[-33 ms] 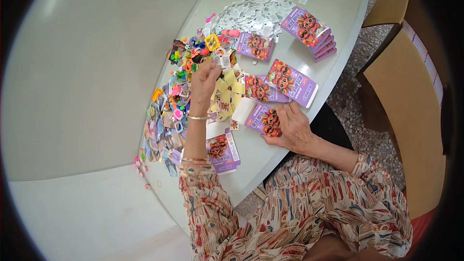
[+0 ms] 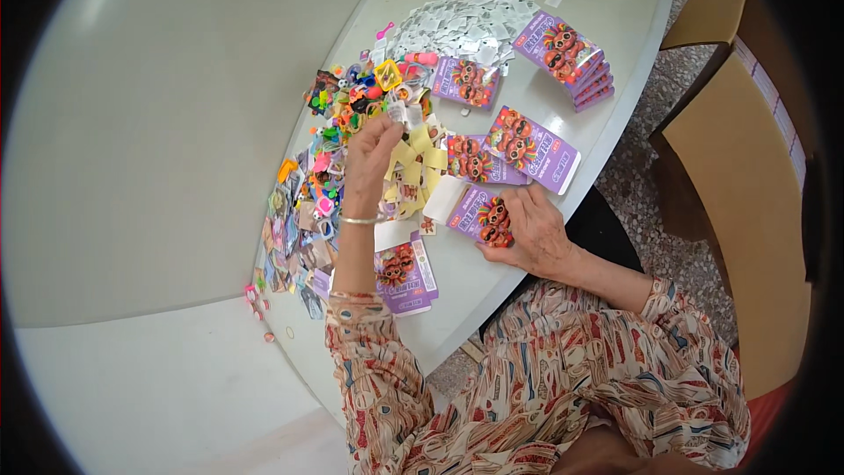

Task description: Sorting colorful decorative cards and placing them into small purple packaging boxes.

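Observation:
My right hand [image 2: 538, 230] is wrapped round a purple printed box [image 2: 479, 213], holding it near the table's front edge. The box's white end flap [image 2: 444, 197] stands open toward the left. My left hand [image 2: 373, 154] is closed in a pinch over the pile of small toys. A small packet with a white label [image 2: 399, 113] shows at its fingertips, partly hidden by them. Just right of that hand lie pale yellow paper slips [image 2: 411, 155]. Colourful little toys [image 2: 330, 136] spread beyond and left of my left hand.
White paper pieces [image 2: 462, 26] are heaped at the back. Purple boxes stand in a stack [image 2: 563, 53] at the far right, and others lie nearer, one [image 2: 532, 148] overlapping another. Flattened purple boxes [image 2: 406, 277] sit by my left forearm. A large cardboard carton [image 2: 738, 185] stands right of the table.
The labelled packet at my left fingertips has shifted and turned slightly. My right hand keeps its hold on the purple box.

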Motion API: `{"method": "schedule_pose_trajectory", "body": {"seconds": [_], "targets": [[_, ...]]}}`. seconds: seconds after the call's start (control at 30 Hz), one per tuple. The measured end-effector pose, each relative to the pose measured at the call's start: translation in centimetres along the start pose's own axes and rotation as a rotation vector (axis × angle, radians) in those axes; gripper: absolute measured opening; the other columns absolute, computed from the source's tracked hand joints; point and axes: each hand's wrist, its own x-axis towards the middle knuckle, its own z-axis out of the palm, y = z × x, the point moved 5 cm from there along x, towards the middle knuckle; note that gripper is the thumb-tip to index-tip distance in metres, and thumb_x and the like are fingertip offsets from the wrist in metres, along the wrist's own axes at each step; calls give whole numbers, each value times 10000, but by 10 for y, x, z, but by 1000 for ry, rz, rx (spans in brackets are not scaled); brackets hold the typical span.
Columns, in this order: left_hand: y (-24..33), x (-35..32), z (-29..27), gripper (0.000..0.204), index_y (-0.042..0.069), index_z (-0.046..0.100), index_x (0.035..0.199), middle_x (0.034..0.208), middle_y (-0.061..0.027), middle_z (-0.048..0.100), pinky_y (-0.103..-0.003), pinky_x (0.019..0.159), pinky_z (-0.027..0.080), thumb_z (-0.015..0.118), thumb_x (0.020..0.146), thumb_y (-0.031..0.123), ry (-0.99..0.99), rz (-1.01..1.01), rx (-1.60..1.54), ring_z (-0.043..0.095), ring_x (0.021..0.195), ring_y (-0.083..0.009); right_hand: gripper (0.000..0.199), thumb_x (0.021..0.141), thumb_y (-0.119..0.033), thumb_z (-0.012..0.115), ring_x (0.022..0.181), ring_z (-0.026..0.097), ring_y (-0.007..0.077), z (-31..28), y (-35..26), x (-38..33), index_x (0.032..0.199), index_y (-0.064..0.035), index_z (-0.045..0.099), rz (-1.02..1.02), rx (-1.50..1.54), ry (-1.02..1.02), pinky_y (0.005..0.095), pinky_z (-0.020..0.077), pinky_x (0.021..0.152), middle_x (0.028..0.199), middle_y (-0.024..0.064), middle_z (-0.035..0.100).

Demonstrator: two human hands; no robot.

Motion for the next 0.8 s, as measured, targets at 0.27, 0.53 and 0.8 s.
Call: {"method": "schedule_pose_trajectory", "body": {"seconds": [0.27, 0.53, 0.8], "targets": [[35, -72, -3, 115, -10, 652, 857, 1095, -44, 640, -267, 902, 406, 603, 903, 83, -27, -121, -230, 552, 979, -100, 746, 610, -322, 836, 889, 520, 332, 5, -7, 4, 1134, 66, 474, 7, -11, -24, 396, 478, 785, 965, 175, 528], [77, -103, 21, 38, 66, 642, 814, 1098, -73, 619, -400, 921, 401, 668, 812, 95, -223, 416, 593, 550, 1040, -281, 739, 610, -319, 835, 895, 522, 336, 7, -7, 3, 1135, 59, 477, 5, -35, -32, 390, 481, 786, 980, 177, 529], [66, -65, 14, 125, 37, 646, 834, 941, -79, 665, -374, 810, 456, 688, 817, 154, 26, 359, 618, 602, 914, -267, 738, 611, -321, 836, 901, 522, 346, 6, -4, 0, 1124, 66, 472, 5, -41, -36, 402, 475, 796, 987, 181, 527]]}}
